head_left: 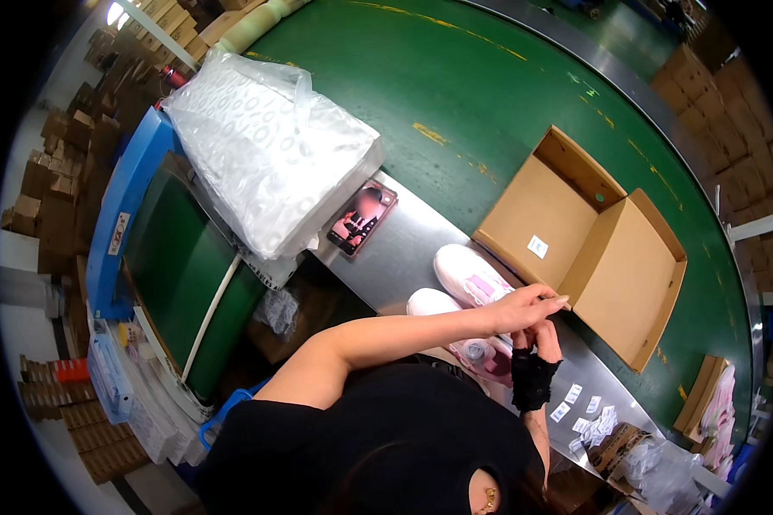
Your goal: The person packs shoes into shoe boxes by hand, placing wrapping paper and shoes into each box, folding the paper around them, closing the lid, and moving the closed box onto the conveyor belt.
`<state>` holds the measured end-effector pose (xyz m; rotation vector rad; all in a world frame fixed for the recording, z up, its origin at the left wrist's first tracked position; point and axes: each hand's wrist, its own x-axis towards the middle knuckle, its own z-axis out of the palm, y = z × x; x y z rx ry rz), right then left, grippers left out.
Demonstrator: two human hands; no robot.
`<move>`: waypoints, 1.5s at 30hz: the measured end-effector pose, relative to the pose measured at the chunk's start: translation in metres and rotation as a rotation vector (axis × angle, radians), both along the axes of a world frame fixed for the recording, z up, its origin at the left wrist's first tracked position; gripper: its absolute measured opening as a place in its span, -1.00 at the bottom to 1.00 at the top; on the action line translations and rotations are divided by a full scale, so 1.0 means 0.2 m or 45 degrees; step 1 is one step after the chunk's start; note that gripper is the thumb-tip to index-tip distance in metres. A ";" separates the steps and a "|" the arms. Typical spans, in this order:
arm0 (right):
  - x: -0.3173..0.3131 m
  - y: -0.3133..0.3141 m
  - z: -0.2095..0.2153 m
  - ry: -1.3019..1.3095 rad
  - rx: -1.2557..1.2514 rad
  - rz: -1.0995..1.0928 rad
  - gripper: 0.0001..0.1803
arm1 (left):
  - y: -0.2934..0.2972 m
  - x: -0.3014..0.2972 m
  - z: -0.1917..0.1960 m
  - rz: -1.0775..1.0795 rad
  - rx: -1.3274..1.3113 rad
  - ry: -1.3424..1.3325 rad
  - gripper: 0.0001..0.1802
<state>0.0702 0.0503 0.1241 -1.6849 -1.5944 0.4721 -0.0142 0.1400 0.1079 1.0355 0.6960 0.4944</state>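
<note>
My left hand [524,310] reaches across from the left, its fingers drawn together near the front edge of an open brown shoebox [624,287]. Just below it, my right hand [544,340], with a black lace band at the wrist, has its fingers bent and close to the left. Whatever is between the fingers is too small or hidden to make out. A pair of white sneakers with pink parts, one sneaker [464,268] behind the other sneaker [429,301], lies under and beside my hands, partly covered by my left forearm. A small white label [538,246] lies inside the box.
Small white labels [600,424] are scattered on the metal bench edge [412,230] at the right. Plastic-wrapped white packaging [270,154] stands at the left, beside a phone [362,219]. A green conveyor belt [455,103] runs behind. A small carton [618,448] sits at lower right.
</note>
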 end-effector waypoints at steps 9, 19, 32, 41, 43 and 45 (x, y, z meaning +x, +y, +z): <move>0.40 -0.22 -0.36 0.261 -0.296 -0.715 -0.83 | 0.66 -1.33 0.16 1.244 1.184 0.923 -0.70; 0.56 -0.37 -0.73 -0.143 -0.331 -0.783 -0.84 | 0.59 -1.93 -0.19 0.676 0.738 2.189 -0.32; 0.58 -0.40 -0.58 0.693 -0.251 -0.798 -0.93 | 0.72 -1.95 -0.21 1.042 0.991 2.351 -0.71; 0.65 -0.24 -0.11 0.891 0.026 -0.443 -0.79 | 0.75 -1.69 0.70 1.590 1.881 1.518 -0.84; 0.52 -0.07 0.03 0.767 -0.158 -0.286 -0.66 | 0.71 -1.41 0.84 1.467 1.750 1.210 -0.86; 0.38 0.12 0.00 0.300 0.034 0.045 -0.42 | 0.65 -1.13 0.88 1.240 1.580 0.811 -0.88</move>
